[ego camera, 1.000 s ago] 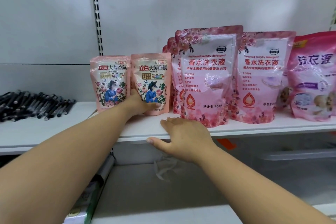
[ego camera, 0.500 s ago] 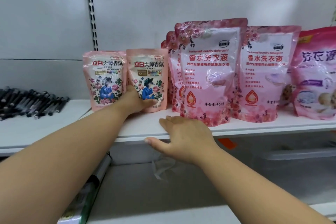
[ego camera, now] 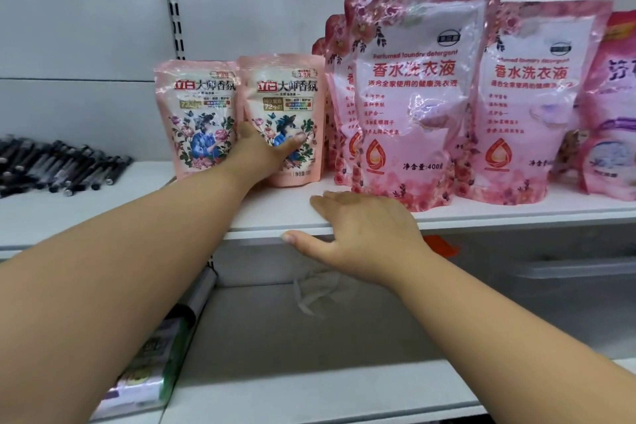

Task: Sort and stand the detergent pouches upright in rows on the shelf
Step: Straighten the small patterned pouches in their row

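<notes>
The left hand (ego camera: 261, 155) grasps the small peach floral detergent pouch (ego camera: 285, 120), upright on the white shelf (ego camera: 344, 217) left of the tall pink pouch (ego camera: 413, 96). Letting go carelessly could topple it. The right hand (ego camera: 361, 234) rests relaxed on the shelf edge.

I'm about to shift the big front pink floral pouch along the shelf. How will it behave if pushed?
The large glossy pink floral detergent pouch looks soft and wrinkled, so it would probably dent rather than slide stiffly. It is tall on a narrow base, so a high push may tip it. The shiny film is likely slippery.
</notes>
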A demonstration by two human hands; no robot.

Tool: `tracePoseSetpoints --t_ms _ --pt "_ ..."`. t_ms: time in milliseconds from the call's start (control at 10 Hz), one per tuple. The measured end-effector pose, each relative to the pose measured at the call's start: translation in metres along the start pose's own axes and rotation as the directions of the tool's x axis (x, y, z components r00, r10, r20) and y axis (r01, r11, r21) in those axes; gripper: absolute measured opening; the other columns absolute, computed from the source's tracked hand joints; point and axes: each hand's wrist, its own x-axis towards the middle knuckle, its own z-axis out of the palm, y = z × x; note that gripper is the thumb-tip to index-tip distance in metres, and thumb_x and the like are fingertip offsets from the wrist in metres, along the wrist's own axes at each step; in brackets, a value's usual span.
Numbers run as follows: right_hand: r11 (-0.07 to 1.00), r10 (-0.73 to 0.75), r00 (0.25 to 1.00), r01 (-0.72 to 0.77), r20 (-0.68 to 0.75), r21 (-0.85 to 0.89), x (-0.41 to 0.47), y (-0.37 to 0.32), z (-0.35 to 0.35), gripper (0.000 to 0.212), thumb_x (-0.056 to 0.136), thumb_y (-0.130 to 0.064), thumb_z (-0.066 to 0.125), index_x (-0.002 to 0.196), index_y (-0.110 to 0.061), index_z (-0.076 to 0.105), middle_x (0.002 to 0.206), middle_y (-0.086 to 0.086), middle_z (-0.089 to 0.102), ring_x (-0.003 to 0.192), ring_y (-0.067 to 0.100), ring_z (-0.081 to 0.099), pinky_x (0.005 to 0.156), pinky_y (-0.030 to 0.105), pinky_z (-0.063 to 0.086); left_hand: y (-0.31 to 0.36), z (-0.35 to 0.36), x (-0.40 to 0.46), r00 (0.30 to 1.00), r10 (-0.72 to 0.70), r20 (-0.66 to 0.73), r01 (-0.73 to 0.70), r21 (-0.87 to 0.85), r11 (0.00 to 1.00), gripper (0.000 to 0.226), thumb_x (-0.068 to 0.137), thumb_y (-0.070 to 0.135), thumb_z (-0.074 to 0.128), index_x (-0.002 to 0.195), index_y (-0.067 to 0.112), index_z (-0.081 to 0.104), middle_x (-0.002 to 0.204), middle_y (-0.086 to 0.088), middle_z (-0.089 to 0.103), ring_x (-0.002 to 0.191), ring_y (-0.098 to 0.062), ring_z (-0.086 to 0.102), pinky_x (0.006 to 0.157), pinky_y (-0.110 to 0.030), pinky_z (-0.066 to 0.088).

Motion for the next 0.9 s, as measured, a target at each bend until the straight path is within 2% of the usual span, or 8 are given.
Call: tracePoseSetpoints --t_ms 200,300,400,500,600,700,800,900 --pt "1.0 -0.011 1.0 0.01 -0.018 -0.028 0.004 0.001 0.0 0.07 0.081 -0.072 0.018 0.116 -0.021 0.05 0.114 -0.001 0.056 0.105 0.021 0.052 0.066 0.031 0.031 0.004 -0.002 0.004 0.998 -0.066 0.023 0.066 -0.004 0.998 0.107 0.077 0.067 0.05 0.144 0.002 -0.002 0.145 -0.023 0.032 0.125 -0.036 0.042 0.099 -0.04 0.036" --pt "1.0 -0.013 0.999 0.012 -0.034 -0.029 0.004 0.004 0.0 0.068 0.082 -0.072 0.019 0.115 -0.021 0.05 0.113 -0.001 0.057 0.104 0.021 0.052 0.066 0.03 0.029 0.0 -0.004 0.002 0.998 -0.055 0.022 0.055 0.014 0.998 0.095 0.078 0.063 0.053 0.14 -0.001 0.02 0.131 -0.021 0.049 0.113 -0.034 0.052 0.091 -0.037 0.042" --pt "1.0 -0.014 0.999 0.013 -0.044 -0.016 0.0 0.005 0.003 0.069 0.082 -0.072 0.02 0.122 -0.023 0.049 0.118 -0.002 0.056 0.108 0.02 0.052 0.067 0.03 0.03 -0.004 -0.017 -0.017 0.986 0.006 0.17 -0.033 0.157 0.987 0.077 0.082 0.057 0.054 0.134 0.002 0.039 0.13 -0.016 0.05 0.11 -0.033 0.051 0.096 -0.04 0.044" --pt "1.0 -0.01 1.0 0.01 -0.023 -0.01 0.0 0.003 0.002 0.07 0.082 -0.072 0.02 0.126 -0.024 0.048 0.123 -0.003 0.055 0.112 0.019 0.051 0.072 0.031 0.035 -0.014 -0.035 -0.056 0.959 0.119 0.257 -0.196 0.301 0.933 0.065 0.086 0.057 0.045 0.13 0.009 0.049 0.134 -0.009 0.05 0.115 -0.027 0.05 0.096 -0.035 0.038" --pt "1.0 -0.015 0.999 0.015 0.028 0.021 0.004 -0.001 0.0 0.067 0.085 -0.069 0.024 0.128 -0.024 0.047 0.127 -0.002 0.054 0.115 0.02 0.05 0.082 0.033 0.041 -0.035 -0.04 -0.098 0.927 0.297 0.228 -0.363 0.351 0.863 0.039 0.092 0.048 0.04 0.105 0.021 0.064 0.11 -0.001 0.064 0.097 -0.018 0.055 0.081 -0.029 0.041" --pt "0.995 -0.06 0.994 0.052 0.09 0.09 -0.008 0.001 -0.007 0.052 0.092 -0.056 0.032 0.127 -0.021 0.047 0.13 -0.001 0.053 0.117 0.021 0.049 0.089 0.035 0.044 -0.041 -0.043 -0.119 0.929 0.312 0.199 -0.367 0.391 0.844 0.034 0.094 0.045 0.031 0.078 0.028 0.056 0.079 0.005 0.059 0.083 -0.02 0.055 0.071 -0.03 0.042" --pt "0.99 -0.099 0.992 0.09 0.084 0.105 -0.03 0.02 -0.025 0.04 0.096 -0.044 0.035 0.119 -0.018 0.055 0.118 0.001 0.06 0.106 0.023 0.054 0.079 0.031 0.044 -0.032 -0.042 -0.116 0.947 0.26 0.188 -0.316 0.404 0.858 0.035 0.096 0.041 0.034 0.096 0.022 0.064 0.098 -0.002 0.065 0.088 -0.019 0.054 0.075 -0.029 0.041" --pt "0.992 -0.08 0.997 0.081 -0.019 0.093 -0.061 0.057 -0.052 0.036 0.096 -0.04 0.038 0.109 -0.019 0.064 0.107 0.0 0.066 0.098 0.022 0.058 0.074 0.03 0.045 -0.008 -0.044 -0.132 0.955 0.287 0.078 -0.296 0.337 0.894 0.04 0.092 0.044 0.04 0.09 0.014 0.066 0.097 -0.011 0.068 0.084 -0.025 0.057 0.064 -0.029 0.035"
